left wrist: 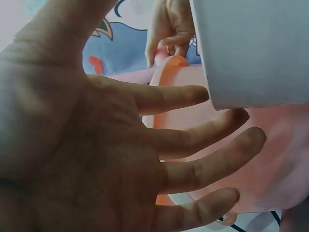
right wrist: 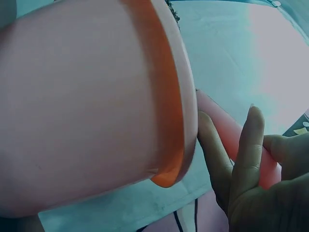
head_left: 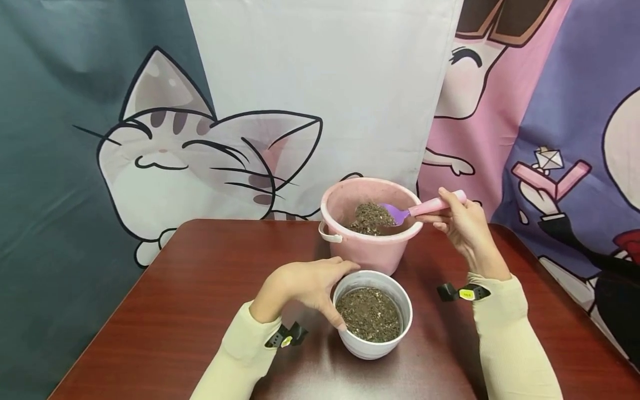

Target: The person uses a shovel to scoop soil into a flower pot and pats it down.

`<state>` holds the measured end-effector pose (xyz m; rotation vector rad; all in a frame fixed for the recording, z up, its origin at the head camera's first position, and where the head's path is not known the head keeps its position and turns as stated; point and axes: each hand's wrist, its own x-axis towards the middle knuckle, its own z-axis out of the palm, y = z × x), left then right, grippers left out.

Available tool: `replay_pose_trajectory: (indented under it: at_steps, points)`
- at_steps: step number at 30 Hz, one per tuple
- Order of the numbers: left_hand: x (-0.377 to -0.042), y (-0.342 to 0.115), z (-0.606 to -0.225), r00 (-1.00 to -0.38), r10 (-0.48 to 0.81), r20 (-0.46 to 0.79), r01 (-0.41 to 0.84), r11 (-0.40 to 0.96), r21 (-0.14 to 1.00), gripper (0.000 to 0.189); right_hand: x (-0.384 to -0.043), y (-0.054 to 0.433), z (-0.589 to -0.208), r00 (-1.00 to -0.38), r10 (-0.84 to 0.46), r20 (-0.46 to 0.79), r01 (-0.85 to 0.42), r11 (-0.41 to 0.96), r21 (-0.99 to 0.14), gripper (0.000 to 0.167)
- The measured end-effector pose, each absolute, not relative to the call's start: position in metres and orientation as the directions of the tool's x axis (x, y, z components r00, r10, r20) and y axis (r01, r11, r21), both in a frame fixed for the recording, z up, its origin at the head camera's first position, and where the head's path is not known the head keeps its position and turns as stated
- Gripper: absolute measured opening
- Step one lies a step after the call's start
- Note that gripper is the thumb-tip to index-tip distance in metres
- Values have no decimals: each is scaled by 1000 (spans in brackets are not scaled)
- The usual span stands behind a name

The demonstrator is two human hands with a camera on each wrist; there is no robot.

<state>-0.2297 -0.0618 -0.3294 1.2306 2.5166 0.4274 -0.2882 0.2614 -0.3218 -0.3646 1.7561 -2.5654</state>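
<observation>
A white flowerpot (head_left: 372, 349) holds dark soil (head_left: 370, 314) to a little below its rim. My left hand (head_left: 312, 283) is spread at the pot's left side, thumb at the near rim; in the left wrist view its fairly straight fingers (left wrist: 188, 137) reach to the pot's wall. Behind stands a pink bucket (head_left: 365, 253). My right hand (head_left: 467, 228) grips the pink handle of a small shovel (head_left: 432, 206), whose purple blade is over the bucket's opening, with soil (head_left: 371, 216) at it. Whether that soil is all on the blade I cannot tell.
The pot and bucket stand on a reddish-brown table (head_left: 210, 278). A white bucket handle (head_left: 331, 235) hangs at the bucket's left side. Behind the table hangs a cartoon-printed cloth (head_left: 320, 66).
</observation>
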Motion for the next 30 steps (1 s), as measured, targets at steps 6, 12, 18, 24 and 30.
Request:
replay_pose_trajectory:
  at_steps: [6,12,18,24,30]
  points:
    - [-230,-61,-332,-588,793,-158,693,595,407,103,-280,267,-313,-967,-172,189,-118,-359,-926,45]
    - [-231,-61,-332,-606,779,-160,674,610,416,100,-273,271,-305,-951,-203,231,-148,-358,-922,47]
    - [-232,-61,-332,-598,784,-167,675,605,423,99,-266,276,-301,-924,-299,239,-149,-294,-944,51]
    - [-233,-61,-332,-577,804,-146,691,575,438,94,-260,274,-298,-923,-332,192,-112,-247,-963,48]
    - [-232,-61,-332,-579,801,-148,693,580,429,92,-255,269,-299,-933,-332,138,-77,-191,-979,41]
